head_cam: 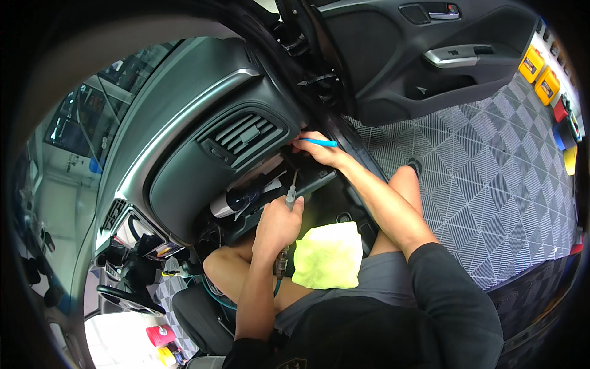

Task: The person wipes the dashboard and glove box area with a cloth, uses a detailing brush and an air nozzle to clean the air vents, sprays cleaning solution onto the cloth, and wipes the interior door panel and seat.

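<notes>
My left hand (279,223) is closed around an air blow gun (291,197), whose thin nozzle points up into the open glove box (258,210). A teal hose hangs below that hand. My right hand (315,148) holds a slim tool by its blue handle (322,142) at the right end of the dashboard, near the door frame; the tool's working end is hidden. A yellow-green microfiber cloth (328,256) lies on my lap. Above the glove box is the dashboard's air vent (249,133). White papers and dark items lie inside the glove box.
The open car door (382,60) stands at the upper right, over a grey tiled floor (484,170). Yellow jugs (547,86) line the far right. At the left are the centre screen (138,228) and steering wheel (129,300), with a red bucket (160,335) beyond.
</notes>
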A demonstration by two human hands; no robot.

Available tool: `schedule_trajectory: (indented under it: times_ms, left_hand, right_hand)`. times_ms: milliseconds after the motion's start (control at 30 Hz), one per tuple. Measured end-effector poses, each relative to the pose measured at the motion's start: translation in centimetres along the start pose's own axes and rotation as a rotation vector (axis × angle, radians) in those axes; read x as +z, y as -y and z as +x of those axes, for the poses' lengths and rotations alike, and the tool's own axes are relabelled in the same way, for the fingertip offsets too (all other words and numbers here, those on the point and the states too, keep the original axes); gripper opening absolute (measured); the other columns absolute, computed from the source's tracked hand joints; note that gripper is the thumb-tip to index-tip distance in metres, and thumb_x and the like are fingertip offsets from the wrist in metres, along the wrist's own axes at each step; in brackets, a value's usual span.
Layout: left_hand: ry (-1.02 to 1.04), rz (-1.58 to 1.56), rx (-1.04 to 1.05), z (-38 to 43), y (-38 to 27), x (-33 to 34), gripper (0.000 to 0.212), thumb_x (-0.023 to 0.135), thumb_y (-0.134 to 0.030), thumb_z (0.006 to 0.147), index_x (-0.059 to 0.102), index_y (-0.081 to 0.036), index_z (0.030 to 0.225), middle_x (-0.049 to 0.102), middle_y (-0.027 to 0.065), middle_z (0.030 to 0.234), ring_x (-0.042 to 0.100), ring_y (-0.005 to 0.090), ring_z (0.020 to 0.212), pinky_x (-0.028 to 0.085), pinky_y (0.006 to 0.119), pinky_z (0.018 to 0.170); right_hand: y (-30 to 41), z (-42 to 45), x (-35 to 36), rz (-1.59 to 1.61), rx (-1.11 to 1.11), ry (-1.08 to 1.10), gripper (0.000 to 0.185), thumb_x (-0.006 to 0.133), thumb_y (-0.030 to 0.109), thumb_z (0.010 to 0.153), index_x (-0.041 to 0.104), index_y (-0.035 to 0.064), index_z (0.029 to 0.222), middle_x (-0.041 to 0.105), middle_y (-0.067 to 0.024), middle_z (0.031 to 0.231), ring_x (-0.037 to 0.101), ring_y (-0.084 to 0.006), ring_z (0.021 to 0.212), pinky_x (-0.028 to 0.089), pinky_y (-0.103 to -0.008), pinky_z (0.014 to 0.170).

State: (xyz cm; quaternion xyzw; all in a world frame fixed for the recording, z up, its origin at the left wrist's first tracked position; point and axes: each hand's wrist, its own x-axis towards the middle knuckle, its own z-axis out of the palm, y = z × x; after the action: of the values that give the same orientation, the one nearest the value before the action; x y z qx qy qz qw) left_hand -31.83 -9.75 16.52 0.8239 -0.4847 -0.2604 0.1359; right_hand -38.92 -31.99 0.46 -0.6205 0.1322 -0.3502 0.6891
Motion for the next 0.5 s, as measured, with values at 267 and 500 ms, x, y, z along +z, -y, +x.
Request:
schedule_trajectory:
  times_ms: [267, 500]
  left_hand:
    - [-0.068, 0.181, 0.07, -0.3, -2.5, -0.4, 0.044, 0.061, -0.035, 0.105, 0.069, 0.007, 0.094, 0.071, 0.0308, 0.082, 0.071, 0.0509, 0.083, 0.055, 0.054, 0.076]
    - [-0.009, 0.142, 0.033, -1.7, -5.3, -0.6, 0.044, 0.061, -0.036, 0.104, 0.07, 0.007, 0.095, 0.071, 0.0327, 0.088, 0.068, 0.0541, 0.092, 0.053, 0.057, 0.081]
  right_hand:
    - [0.6, -0.6, -2.8, -1.034, -0.203, -0.077, 0.032, 0.063, 0.031, 0.096, 0.08, 0.0116, 0.116, 0.077, -0.0227, 0.104, 0.073, -0.0384, 0.103, 0.058, -0.0497, 0.087]
    - [5.0, -1.1, -5.3, 0.049, -0.159, -0.519, 0.029, 0.058, 0.019, 0.104, 0.078, -0.0018, 0.101, 0.078, -0.0119, 0.085, 0.073, -0.0154, 0.071, 0.059, -0.0284, 0.069]
